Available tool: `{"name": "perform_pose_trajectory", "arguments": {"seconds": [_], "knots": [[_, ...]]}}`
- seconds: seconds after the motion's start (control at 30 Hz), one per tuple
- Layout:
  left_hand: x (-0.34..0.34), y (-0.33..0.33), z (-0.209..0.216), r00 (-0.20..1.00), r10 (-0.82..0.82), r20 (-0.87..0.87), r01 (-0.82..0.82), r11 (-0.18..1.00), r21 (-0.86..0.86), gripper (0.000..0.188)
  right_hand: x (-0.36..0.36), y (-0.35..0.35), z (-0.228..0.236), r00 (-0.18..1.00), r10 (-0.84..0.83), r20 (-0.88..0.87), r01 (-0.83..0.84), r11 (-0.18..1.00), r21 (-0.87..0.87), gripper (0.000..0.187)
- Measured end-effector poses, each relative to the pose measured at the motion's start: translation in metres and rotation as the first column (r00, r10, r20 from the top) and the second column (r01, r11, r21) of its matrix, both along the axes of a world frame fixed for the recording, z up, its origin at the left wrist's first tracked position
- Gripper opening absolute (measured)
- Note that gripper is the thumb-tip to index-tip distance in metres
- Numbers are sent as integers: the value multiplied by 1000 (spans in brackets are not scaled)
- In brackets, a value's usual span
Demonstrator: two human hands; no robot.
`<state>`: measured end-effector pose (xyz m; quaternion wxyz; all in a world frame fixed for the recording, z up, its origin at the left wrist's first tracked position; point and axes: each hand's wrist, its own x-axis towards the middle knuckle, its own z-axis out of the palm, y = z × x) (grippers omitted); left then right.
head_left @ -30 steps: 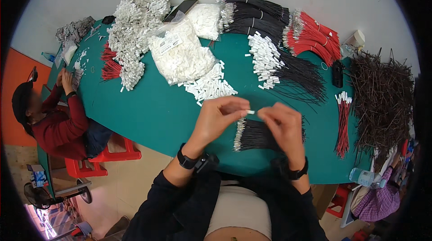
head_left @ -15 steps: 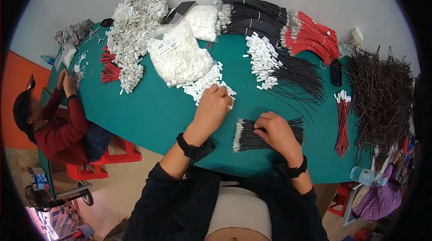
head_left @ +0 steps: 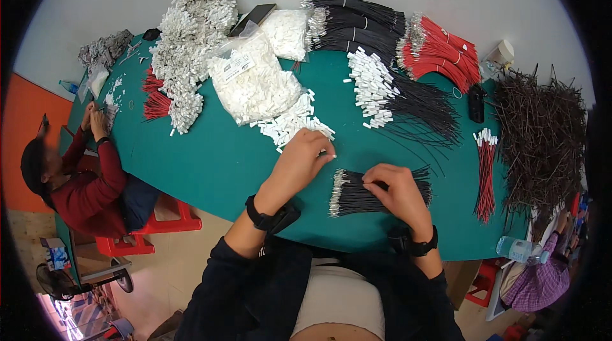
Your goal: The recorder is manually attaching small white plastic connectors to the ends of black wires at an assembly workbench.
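Observation:
My left hand (head_left: pixel 305 157) is closed in a pinch, with a small white plastic connector housing (head_left: pixel 334 156) showing at its fingertips. Just beyond it lies a loose pile of the same white housings (head_left: pixel 290 125), spilling from below a clear plastic bag (head_left: pixel 255 89) full of them. My right hand (head_left: pixel 395 189) pinches at a bundle of black wires (head_left: pixel 357 199) with metal terminals at their left ends. Its thumb and forefinger are together over the wires and seem to hold one; the wire itself hardly shows. Both wrists wear dark bands.
Black wires with white housings (head_left: pixel 373 89) lie beyond my right hand. Tied black bundles (head_left: pixel 357 22) and red bundles (head_left: pixel 443 54) line the back. Red wires (head_left: pixel 486 175), a brown wire heap (head_left: pixel 542 137) and a bottle (head_left: pixel 519 250) are rightward. A person (head_left: pixel 83 181) sits left.
My left hand has drawn back slightly from the white pile toward me, and a white housing now shows at its fingertips. My right hand has shifted a little to the right and nearer.

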<state>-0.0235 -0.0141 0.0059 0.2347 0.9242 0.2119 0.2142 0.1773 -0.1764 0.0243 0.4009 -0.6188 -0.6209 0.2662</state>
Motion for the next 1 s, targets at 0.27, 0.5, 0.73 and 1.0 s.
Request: {"name": "perform_pose_trajectory", "arguments": {"seconds": [0.27,0.5,0.73,1.0], "knots": [[2,-17,32,867,344,359,246,331,-911,17,-14,3,40,943,-236,-234,242,970,-5,7],[3,-29,36,871,352,342,195,390,-900,24,-21,9,46,940,-310,-145,333,925,182,10],[3,-32,36,894,318,317,138,478,-867,21,-22,12,48,943,-318,-98,332,919,214,11],[2,-31,34,904,288,315,131,515,-847,19,-24,13,50,941,-337,-36,334,907,256,12]]}}
